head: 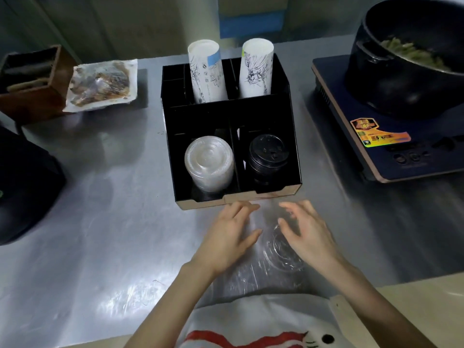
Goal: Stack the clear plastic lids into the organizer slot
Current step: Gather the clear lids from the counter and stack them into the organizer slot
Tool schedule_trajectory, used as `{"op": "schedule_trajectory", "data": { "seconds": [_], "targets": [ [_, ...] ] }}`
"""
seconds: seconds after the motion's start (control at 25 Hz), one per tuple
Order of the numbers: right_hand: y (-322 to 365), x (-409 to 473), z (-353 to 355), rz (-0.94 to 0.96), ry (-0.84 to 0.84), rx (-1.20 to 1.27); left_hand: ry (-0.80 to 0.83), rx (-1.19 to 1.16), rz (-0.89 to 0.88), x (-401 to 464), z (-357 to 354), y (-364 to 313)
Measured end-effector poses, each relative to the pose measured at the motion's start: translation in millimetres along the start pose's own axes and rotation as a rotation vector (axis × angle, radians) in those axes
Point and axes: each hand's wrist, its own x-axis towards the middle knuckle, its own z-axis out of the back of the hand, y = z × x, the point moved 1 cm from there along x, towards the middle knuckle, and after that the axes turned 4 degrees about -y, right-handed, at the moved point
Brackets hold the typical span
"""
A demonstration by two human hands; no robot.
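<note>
A black organizer (291,136) stands mid-table. Its front left slot holds a tilted stack of clear plastic lids (209,163); its front right slot holds a stack of black lids (267,158). Just in front of it, a clear plastic bag (253,277) lies on the steel table with a few clear lids (281,249) inside it. My left hand (231,234) and my right hand (306,232) hover over the bag on either side of those lids, fingers spread, holding nothing.
Two sleeves of paper cups (207,74) stand in the organizer's rear slots. An induction cooker (391,146) with a black pot (401,71) sits at right. A wrapped food tray (101,84) and a brown box (32,81) sit at left, a black appliance (25,187) at the left edge.
</note>
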Motion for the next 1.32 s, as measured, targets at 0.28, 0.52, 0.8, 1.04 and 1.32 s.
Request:
{"op": "schedule_trajectory", "data": {
  "seconds": [0.28,0.52,0.8,1.04,1.32],
  "targets": [
    [-29.0,-23.8,-12.1,0.026,0.110,0.004,0.258,0.166,-0.063,-5.7,-38.3,-3.6],
    [-39.9,-33.0,-16.7,0.120,0.267,-0.116,0.307,0.217,-0.088,-12.1,-47.9,-6.6],
    [-38.9,-33.7,-22.5,0.063,0.249,-0.076,0.268,0.224,-0.075,-11.5,-50.7,-4.8],
    [-34.5,-27.6,-20.9,0.121,0.229,-0.079,0.196,0.192,-0.058,-15.8,-46.8,2.4],
    [-24.1,-21.2,-10.7,0.164,0.209,0.042,0.114,0.036,-0.014,-20.1,-23.8,10.4]
  ]
}}
